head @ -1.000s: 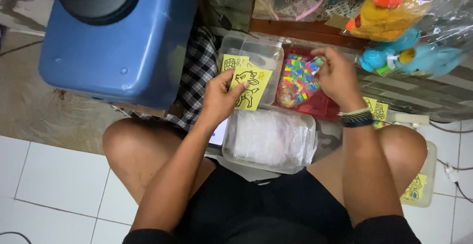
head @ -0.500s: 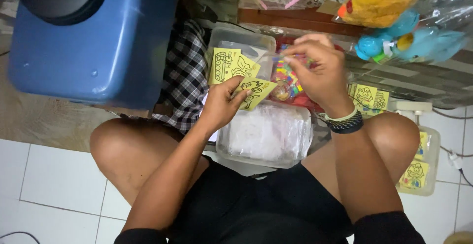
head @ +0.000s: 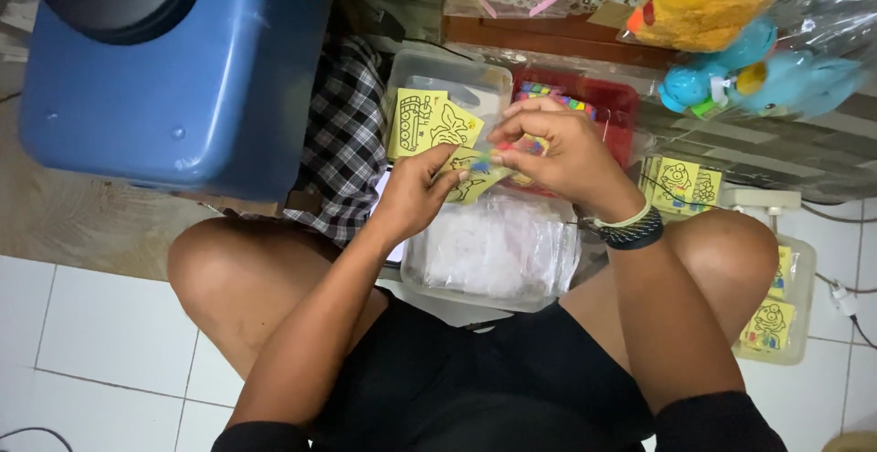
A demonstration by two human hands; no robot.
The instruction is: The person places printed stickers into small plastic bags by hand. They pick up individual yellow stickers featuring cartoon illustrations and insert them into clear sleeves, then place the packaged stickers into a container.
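My left hand (head: pixel 413 198) pinches a small yellow picture card (head: pixel 473 181) over my lap. My right hand (head: pixel 559 152) meets it from the right, fingertips closed on a small colourful item (head: pixel 484 165) at the card's edge; what the item is I cannot tell. Below both hands sits a clear plastic box (head: pixel 493 249) full of clear bags, resting between my knees. Behind the hands an open clear box (head: pixel 437 114) holds more yellow picture cards, and a red tray (head: pixel 603 98) holds several small coloured pieces.
A big blue plastic container (head: pixel 174 78) with a black lid stands at the left. A checked cloth (head: pixel 345 141) lies beside it. Bagged toys (head: pixel 749 41) hang at the upper right. Another clear box of yellow cards (head: pixel 776 306) sits by my right knee on white tiles.
My right hand left the red tray and came down to the card in my left hand. The left hand lifted the card off the box of cards.
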